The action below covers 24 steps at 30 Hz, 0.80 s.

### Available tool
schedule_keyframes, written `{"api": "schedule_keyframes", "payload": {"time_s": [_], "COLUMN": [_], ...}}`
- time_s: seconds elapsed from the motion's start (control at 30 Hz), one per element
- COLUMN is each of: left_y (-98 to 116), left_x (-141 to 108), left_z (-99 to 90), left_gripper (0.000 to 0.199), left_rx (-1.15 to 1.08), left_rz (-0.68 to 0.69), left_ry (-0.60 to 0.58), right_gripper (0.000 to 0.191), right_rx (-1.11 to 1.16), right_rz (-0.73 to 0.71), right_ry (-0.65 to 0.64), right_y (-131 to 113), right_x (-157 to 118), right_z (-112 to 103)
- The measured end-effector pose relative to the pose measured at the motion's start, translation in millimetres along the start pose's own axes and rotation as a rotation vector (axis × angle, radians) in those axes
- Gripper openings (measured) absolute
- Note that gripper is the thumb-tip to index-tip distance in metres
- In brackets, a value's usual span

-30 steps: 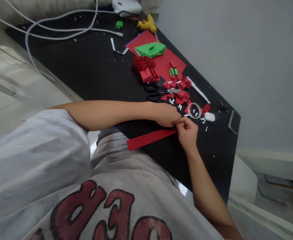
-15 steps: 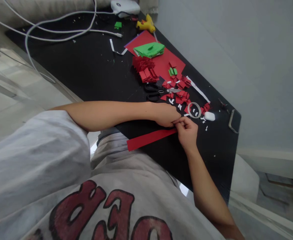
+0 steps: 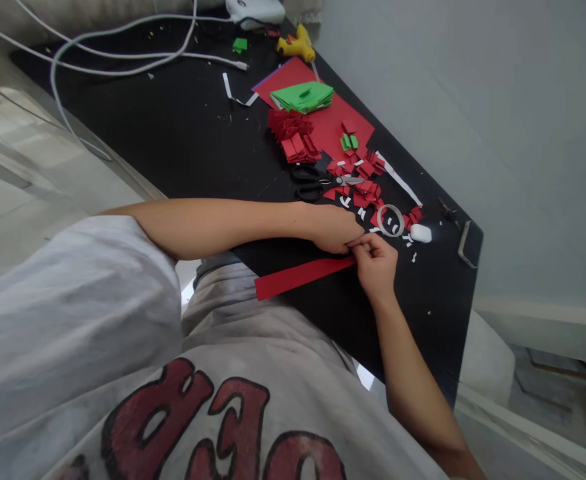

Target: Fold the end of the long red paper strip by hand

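Note:
A long red paper strip (image 3: 303, 277) slants over the near edge of the black table. Its upper right end disappears between my two hands, which touch each other. My left hand (image 3: 337, 228) is curled above that end, its fingertips pressed together. From the right, my right hand (image 3: 375, 261) pinches the strip's end between thumb and fingers. Just beyond the hands are black-handled scissors (image 3: 317, 181), folded red paper pieces (image 3: 367, 192) and a clear tape roll (image 3: 391, 221). The exact fold at the fingertips is too small to make out.
Farther back lie a green paper stack (image 3: 303, 97), red sheets (image 3: 340, 120), a bundle of folded red paper (image 3: 297, 139) and a yellow glue gun (image 3: 297, 45). A white case (image 3: 421, 233) and a phone (image 3: 471, 244) are at right. White cables (image 3: 123, 59) cross the far left.
The view has shifted very slightly. Both hands keep their hold at the strip's end, with no clear movement of the strip.

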State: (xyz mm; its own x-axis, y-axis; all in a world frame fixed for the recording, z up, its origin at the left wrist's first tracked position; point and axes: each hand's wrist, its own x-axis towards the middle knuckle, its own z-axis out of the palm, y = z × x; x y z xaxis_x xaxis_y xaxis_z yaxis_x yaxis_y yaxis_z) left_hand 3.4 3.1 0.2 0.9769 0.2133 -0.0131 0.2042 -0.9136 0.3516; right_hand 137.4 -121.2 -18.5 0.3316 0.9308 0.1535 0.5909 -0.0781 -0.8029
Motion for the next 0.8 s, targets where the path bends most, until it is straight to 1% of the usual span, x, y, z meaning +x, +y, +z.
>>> {"api": "schedule_keyframes", "payload": {"time_s": [0.3,0.37,0.43,0.5,0.6,0.7,0.8], "left_y": [-2,-1,1,3,5,5,4], "left_x": [1,0,-2,-4,-7,-9,-9], "left_z": [3.1,1.4,-1.5,-5.0,-9.3,-10.4,-9.0], "left_gripper": [0.024,0.024,0.024,0.025,0.021,0.021,0.024], "left_rx": [-0.035,-0.042,-0.054,-0.058,-0.048,-0.024,-0.007], "left_rz": [0.010,0.005,-0.030,-0.032,-0.017,-0.002,-0.010], "left_ry": [0.014,0.001,0.004,-0.002,-0.006,0.006,-0.024], "right_gripper": [0.011,0.011,0.012,0.014,0.015,0.015,0.015], "right_rx": [0.034,0.031,0.014,0.009,0.000,0.002,0.024], "right_rz": [-0.005,-0.011,0.004,0.008,0.005,0.001,0.004], "right_ry": [0.000,0.000,-0.013,-0.026,-0.027,-0.031,-0.045], "right_y": [5,5,4,3,2,2,3], "right_x": [0,0,0,0,1,1,1], "right_z": [0,0,-1,-1,-1,-1,-1]}}
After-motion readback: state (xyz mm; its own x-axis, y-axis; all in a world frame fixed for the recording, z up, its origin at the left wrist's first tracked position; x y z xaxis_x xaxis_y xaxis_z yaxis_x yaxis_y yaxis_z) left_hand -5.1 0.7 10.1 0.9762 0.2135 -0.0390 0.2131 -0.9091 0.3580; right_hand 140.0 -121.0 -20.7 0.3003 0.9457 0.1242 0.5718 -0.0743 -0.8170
